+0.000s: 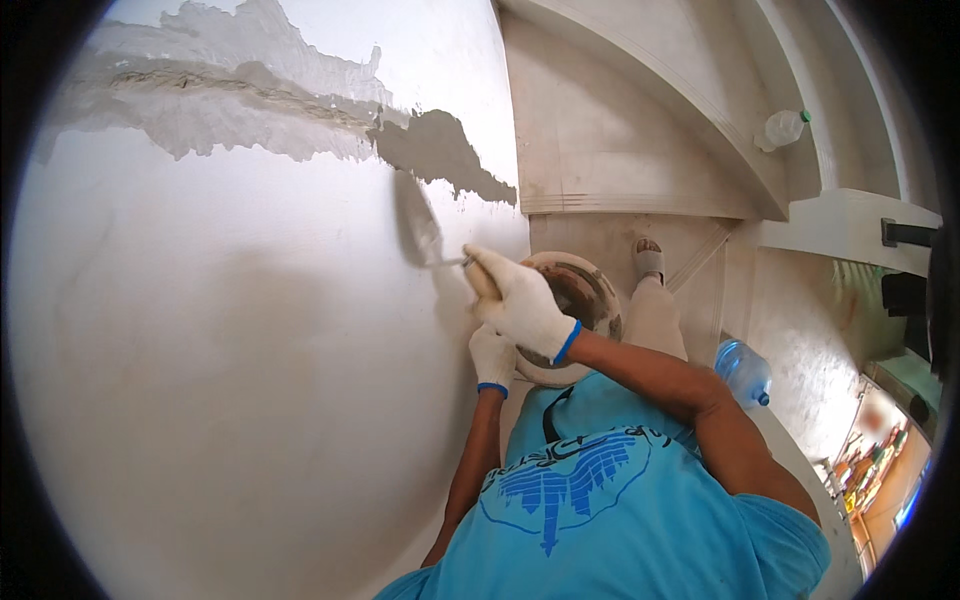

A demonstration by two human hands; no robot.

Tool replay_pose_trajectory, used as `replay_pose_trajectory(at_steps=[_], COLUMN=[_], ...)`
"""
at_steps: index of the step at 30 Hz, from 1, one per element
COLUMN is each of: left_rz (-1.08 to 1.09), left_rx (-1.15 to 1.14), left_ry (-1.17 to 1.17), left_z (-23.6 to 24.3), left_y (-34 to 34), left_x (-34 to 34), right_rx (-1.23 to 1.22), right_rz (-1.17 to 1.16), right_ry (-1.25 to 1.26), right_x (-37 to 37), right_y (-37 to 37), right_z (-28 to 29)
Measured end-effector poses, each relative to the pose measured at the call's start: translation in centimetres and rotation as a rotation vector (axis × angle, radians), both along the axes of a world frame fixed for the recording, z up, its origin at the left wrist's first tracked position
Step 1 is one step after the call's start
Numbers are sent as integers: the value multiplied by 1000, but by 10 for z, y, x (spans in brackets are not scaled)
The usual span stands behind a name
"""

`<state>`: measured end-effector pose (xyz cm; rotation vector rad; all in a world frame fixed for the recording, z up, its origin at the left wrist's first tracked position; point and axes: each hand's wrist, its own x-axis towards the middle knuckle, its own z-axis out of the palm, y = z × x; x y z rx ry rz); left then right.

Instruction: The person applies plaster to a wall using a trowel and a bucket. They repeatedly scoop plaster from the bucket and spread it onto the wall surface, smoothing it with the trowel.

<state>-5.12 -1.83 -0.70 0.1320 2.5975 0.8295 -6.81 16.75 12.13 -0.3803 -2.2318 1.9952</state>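
Observation:
My right hand (525,308), in a white knit glove with a blue cuff, is closed round the handle of a trowel (424,236). The trowel's blade points up beside the white wall, just below a patch of darker, wet-looking grey mortar (440,150). My left hand (492,357), gloved the same way, is closed at the left rim of a round basin (603,290), its fingers partly hidden. Grey-brown mortar coats the inside of the basin, which is partly covered by my right hand and forearm.
A lighter grey band of plaster (230,110) with a rough crack runs along the wall to the left. Curved pale steps (640,110) rise at the upper right, with a clear bottle (782,130) on them. A large blue water bottle (743,372) stands right of my sandalled foot (649,262).

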Motion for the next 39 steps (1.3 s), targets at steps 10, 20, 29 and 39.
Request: replay_pose_trajectory(at_steps=[10, 20, 29, 39], left_rz=[211, 103, 160, 259], left_rx=[360, 403, 216, 568], left_ry=[-174, 23, -231, -30], left_z=[32, -18, 39, -9], left_y=[18, -4, 28, 3], left_x=[1, 9, -4, 12], right_rx=[-46, -71, -166, -262], right_rz=[-96, 32, -113, 95], right_ry=[-165, 16, -287, -135], right_x=[-21, 13, -12, 17], right_y=[-21, -22, -6, -9], right_z=[-35, 8, -61, 6])
